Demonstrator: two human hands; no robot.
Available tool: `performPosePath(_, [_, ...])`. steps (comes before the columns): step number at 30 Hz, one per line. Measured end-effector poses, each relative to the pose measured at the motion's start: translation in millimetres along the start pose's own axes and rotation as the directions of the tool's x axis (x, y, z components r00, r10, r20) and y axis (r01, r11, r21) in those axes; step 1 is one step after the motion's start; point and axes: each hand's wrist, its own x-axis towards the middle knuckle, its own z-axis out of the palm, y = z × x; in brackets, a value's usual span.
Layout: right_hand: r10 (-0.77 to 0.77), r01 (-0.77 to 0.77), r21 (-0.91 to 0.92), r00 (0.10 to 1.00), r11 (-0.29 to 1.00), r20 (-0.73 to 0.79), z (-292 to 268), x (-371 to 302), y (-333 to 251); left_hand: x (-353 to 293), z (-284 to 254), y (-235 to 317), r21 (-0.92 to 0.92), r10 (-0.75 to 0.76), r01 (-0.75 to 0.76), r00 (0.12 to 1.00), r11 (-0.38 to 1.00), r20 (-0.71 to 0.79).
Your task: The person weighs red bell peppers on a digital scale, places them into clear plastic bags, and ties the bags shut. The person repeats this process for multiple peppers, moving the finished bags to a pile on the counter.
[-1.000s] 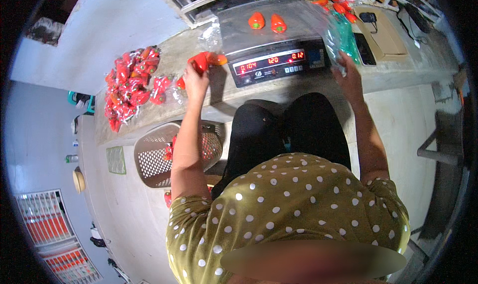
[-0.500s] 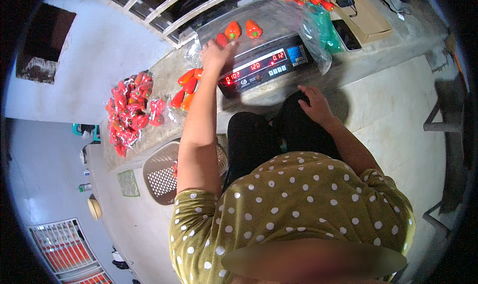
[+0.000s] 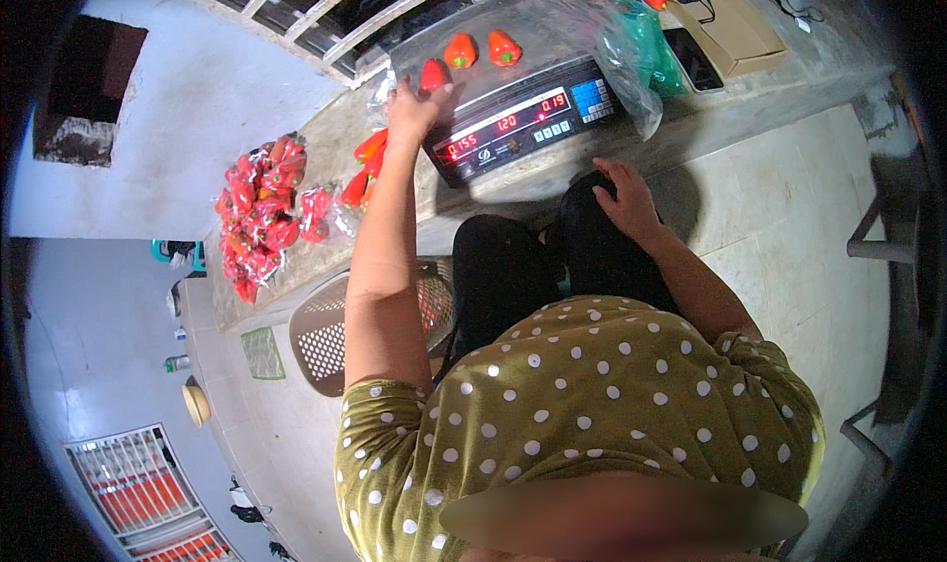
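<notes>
My left hand (image 3: 414, 113) is at the left side of a black digital scale (image 3: 528, 123), thumb and fingers apart around the near end of a red bell pepper (image 3: 434, 73). The pepper rests on the scale's top, and nothing is gripped. Beside it on the scale lie an orange-red bell pepper (image 3: 460, 51) and another red-orange bell pepper (image 3: 504, 48), set apart from each other. The display glows with red digits. My right hand (image 3: 625, 203) lies on my right knee with its fingers stretched out, holding nothing. Loose long peppers (image 3: 371, 146) are partly hidden behind my left forearm.
Bagged red peppers (image 3: 258, 212) sit on the concrete counter at left. A perforated basket (image 3: 318, 340) stands below. Right of the scale are clear plastic, a green bag (image 3: 651, 54), a phone (image 3: 692, 59) and a cardboard tray (image 3: 740, 44). White window bars (image 3: 395, 15) run behind.
My left hand has opened away from the red pepper, which now rests on the scale. The display's digits have changed. My right hand stays on my knee.
</notes>
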Motion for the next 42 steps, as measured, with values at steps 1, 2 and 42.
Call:
performPosePath(1, [0.001, -0.001, 0.000, 1.000, 1.000, -0.004, 0, 0, 0, 0, 0, 1, 0.002, -0.006, 0.006, 1.000, 1.000, 0.001])
performPosePath(2, [0.002, -0.002, -0.001, 1.000, 1.000, -0.008, 0, 0, 1, 0, 0, 1, -0.001, -0.006, 0.006, 1.000, 1.000, 0.003])
performPosePath(42, [-0.143, 0.008, -0.332, 0.911, 0.943, -0.386, -67, 187, 60, -32, 79, 204, -0.714, 0.086, 0.474, 0.800, 0.515, 0.594])
